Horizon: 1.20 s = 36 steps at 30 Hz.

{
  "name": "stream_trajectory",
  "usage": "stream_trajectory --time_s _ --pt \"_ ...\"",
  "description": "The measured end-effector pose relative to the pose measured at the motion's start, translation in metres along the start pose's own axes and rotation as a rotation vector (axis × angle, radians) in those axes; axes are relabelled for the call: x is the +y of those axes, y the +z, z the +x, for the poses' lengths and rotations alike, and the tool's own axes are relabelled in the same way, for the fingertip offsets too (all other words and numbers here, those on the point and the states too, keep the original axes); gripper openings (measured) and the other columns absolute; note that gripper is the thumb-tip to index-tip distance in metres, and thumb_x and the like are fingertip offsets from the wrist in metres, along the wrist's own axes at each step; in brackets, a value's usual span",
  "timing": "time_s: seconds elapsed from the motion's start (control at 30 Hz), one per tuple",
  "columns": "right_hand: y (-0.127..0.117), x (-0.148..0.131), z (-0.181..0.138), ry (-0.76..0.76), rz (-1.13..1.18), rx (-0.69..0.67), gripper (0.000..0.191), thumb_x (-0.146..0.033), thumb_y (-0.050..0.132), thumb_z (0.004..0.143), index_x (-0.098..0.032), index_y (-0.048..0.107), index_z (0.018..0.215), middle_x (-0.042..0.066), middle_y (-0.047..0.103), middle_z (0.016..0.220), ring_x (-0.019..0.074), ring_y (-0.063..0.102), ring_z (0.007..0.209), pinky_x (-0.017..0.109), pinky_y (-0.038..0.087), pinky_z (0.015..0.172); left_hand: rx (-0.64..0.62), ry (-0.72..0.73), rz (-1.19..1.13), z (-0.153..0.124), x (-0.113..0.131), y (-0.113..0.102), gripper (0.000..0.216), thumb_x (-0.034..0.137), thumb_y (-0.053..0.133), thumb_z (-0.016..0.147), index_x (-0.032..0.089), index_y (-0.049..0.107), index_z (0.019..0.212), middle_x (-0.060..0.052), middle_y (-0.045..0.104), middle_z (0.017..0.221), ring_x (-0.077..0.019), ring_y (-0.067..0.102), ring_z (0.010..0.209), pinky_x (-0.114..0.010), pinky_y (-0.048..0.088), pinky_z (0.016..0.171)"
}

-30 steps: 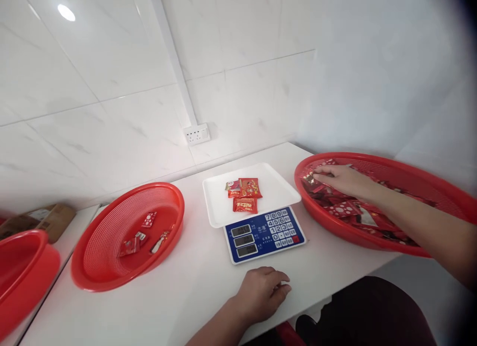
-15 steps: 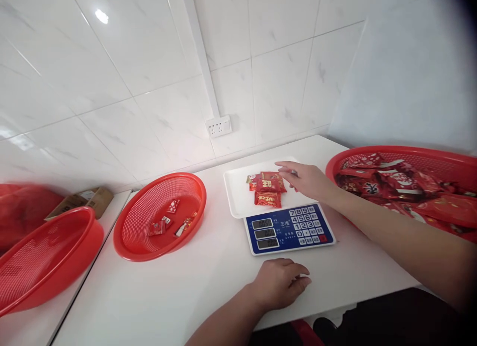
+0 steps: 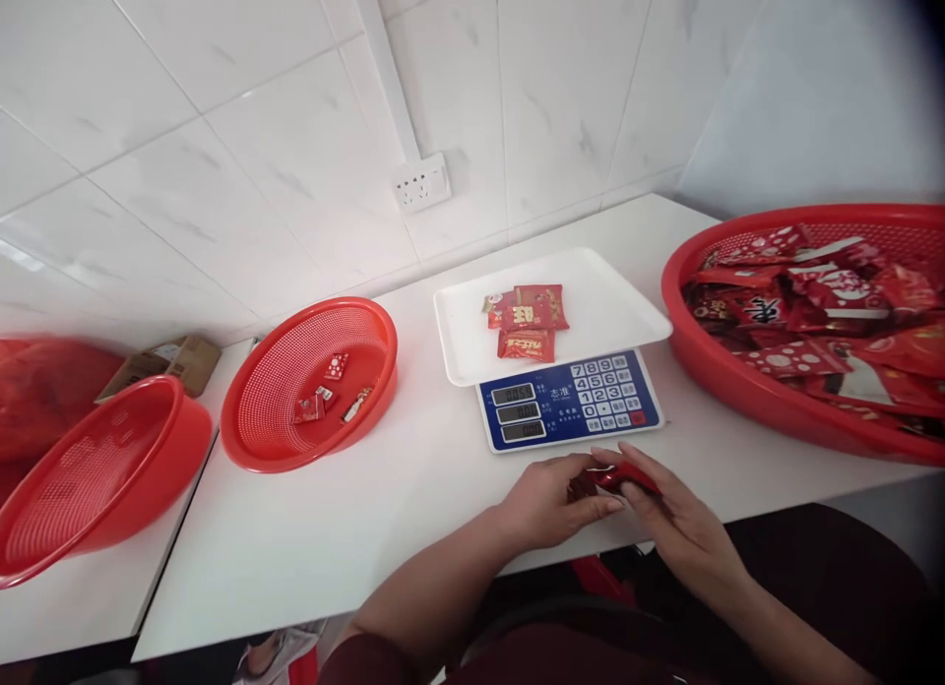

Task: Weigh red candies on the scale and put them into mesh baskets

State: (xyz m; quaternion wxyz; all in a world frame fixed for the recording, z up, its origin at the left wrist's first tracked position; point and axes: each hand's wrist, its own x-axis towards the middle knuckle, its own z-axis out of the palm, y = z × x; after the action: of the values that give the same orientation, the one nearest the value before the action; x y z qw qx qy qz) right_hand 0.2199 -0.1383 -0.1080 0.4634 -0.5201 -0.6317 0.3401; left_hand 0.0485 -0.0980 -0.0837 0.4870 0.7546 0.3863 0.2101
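Both my hands meet at the near edge of the white table, just in front of the blue scale. My left hand and my right hand pinch the same small red candy packet between their fingertips. The scale's white tray carries three red packets. A big red basket at the right is heaped with red wrapped candies. A smaller red basket left of the scale holds several small packets.
Another red basket stands on a lower surface at far left, with a cardboard box behind it. A white tiled wall with a power socket rises behind the table. My dark clothed lap shows below the table edge.
My right hand went from the big basket over the scale tray and back to the table edge, where it now meets my left hand on a red packet. The view tilted down.
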Motion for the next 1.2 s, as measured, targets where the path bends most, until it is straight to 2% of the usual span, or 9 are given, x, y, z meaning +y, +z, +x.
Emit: stream_trajectory --time_s 0.1,0.2,0.33,0.43,0.63,0.8,1.0,1.1,1.2 --pt "0.009 0.017 -0.013 -0.033 0.007 -0.019 0.045 -0.031 0.047 0.088 -0.033 0.040 0.132 0.004 0.060 0.123 0.0195 0.056 0.114 0.040 0.047 0.097 0.015 -0.030 0.010 0.003 -0.003 0.002 0.030 0.037 0.058 0.084 0.018 0.062 0.107 -0.003 0.067 0.089 -0.0135 0.060 0.075 -0.022 0.046 0.069" --pt "0.007 0.021 -0.008 0.052 0.012 -0.007 0.050 -0.035 0.050 0.086 -0.030 0.038 0.134 0.006 0.060 0.123 0.0208 0.055 0.116 0.042 0.045 0.098 0.038 -0.012 0.046 0.005 -0.005 0.002 0.024 0.033 0.056 0.085 0.019 0.064 0.103 -0.003 0.068 0.092 -0.0135 0.060 0.078 -0.022 0.046 0.072" --pt "0.002 0.009 0.005 0.158 0.044 0.106 0.030 -0.043 0.054 0.082 -0.025 0.056 0.106 0.006 0.066 0.100 0.0214 0.063 0.095 0.038 0.053 0.084 0.092 -0.021 0.032 0.006 -0.007 0.001 0.025 0.037 0.057 0.084 0.017 0.066 0.097 -0.003 0.067 0.088 -0.0123 0.058 0.073 -0.021 0.044 0.068" --pt "0.000 0.001 0.010 0.181 0.116 0.063 0.023 -0.045 0.053 0.083 -0.025 0.061 0.087 0.004 0.065 0.084 0.0193 0.063 0.079 0.034 0.054 0.073 0.100 -0.038 -0.011 0.005 -0.008 0.002 0.030 0.042 0.059 0.082 0.015 0.065 0.095 -0.002 0.064 0.080 -0.0104 0.054 0.065 -0.020 0.042 0.061" --pt "-0.003 0.004 0.010 0.221 0.164 0.051 0.026 -0.049 0.058 0.078 -0.024 0.063 0.081 0.004 0.064 0.082 0.0188 0.062 0.078 0.033 0.054 0.073 0.014 -0.009 0.049 0.003 -0.003 0.000 0.034 0.042 0.056 0.084 0.017 0.061 0.107 -0.003 0.065 0.087 -0.0114 0.056 0.069 -0.021 0.044 0.064" --pt "-0.003 0.005 0.014 0.178 0.195 0.012 0.025 -0.046 0.059 0.077 -0.022 0.063 0.073 0.004 0.063 0.075 0.0177 0.061 0.072 0.029 0.054 0.066 -0.002 0.041 0.176 0.003 -0.001 -0.004 0.027 0.037 0.049 0.089 0.017 0.063 0.102 -0.006 0.067 0.093 -0.0157 0.060 0.081 -0.024 0.046 0.073" --pt "-0.003 -0.009 0.016 0.153 0.291 -0.014 0.024 -0.043 0.056 0.080 -0.020 0.060 0.072 0.002 0.062 0.070 0.0160 0.061 0.067 0.029 0.053 0.063 0.059 0.067 0.112 0.005 -0.007 -0.003 0.031 0.043 0.051 0.087 0.017 0.064 0.094 -0.005 0.066 0.081 -0.0141 0.057 0.070 -0.022 0.045 0.064" --pt "-0.025 -0.023 0.020 0.095 0.291 0.039 0.022 -0.042 0.054 0.082 -0.022 0.060 0.074 0.002 0.063 0.070 0.0161 0.062 0.065 0.029 0.053 0.061 0.052 0.098 0.028 0.005 -0.009 -0.002 0.039 0.051 0.056 0.082 0.017 0.064 0.100 -0.006 0.066 0.081 -0.0143 0.058 0.069 -0.023 0.046 0.064" --pt "-0.075 -0.040 0.034 -0.032 0.051 0.290 0.016 -0.041 0.054 0.082 -0.027 0.062 0.081 0.002 0.065 0.078 0.0184 0.064 0.073 0.032 0.054 0.068 0.038 0.115 0.010 0.002 -0.009 -0.002 0.044 0.053 0.056 0.081 0.017 0.063 0.105 -0.006 0.065 0.081 -0.0143 0.058 0.069 -0.023 0.047 0.063"
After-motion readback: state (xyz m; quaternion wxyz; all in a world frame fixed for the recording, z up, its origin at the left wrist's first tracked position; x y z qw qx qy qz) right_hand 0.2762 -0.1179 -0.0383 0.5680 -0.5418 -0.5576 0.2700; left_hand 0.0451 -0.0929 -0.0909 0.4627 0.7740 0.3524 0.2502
